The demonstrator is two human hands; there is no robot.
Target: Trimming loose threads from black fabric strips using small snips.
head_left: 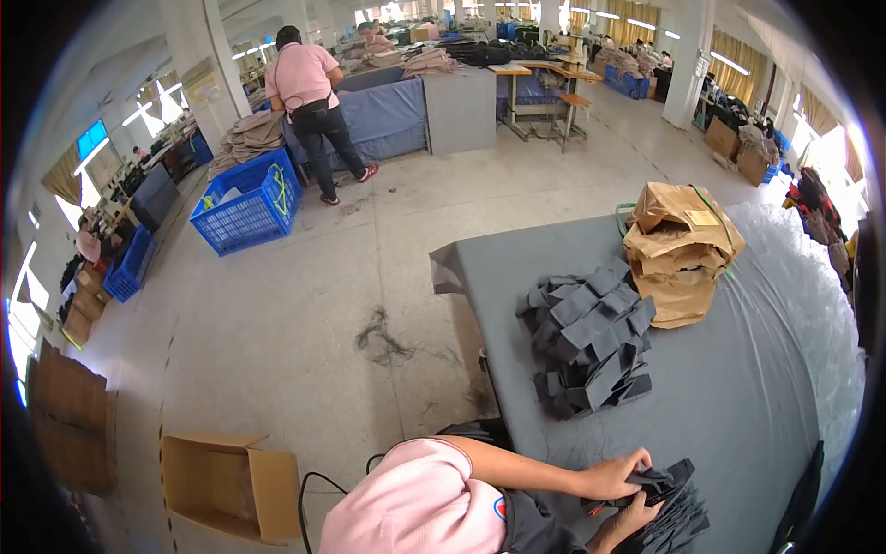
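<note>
At the lower right, over a grey-covered table (pixel 729 388), both of my hands meet at a small dark fabric piece (pixel 660 480). My left hand (pixel 614 475) is closed, its fingers pinching the upper edge of that piece. Just below it, my right hand (pixel 635 517) is closed too, thumb and fingers against the same cloth. A small red-orange bit shows beside the right hand, too small to name. Under and beside the hands lies a fanned stack of similar dark strips (pixel 678 526). Farther up the table sits a heap of folded dark grey fabric pieces (pixel 591 337).
A crumpled brown paper bag (pixel 683 258) stands behind the heap, with clear plastic wrapping (pixel 812 277) along the right. An open cardboard box (pixel 217 485) lies on the floor to the left. Farther off, a person in pink (pixel 309 102) stands by a blue crate (pixel 247 208).
</note>
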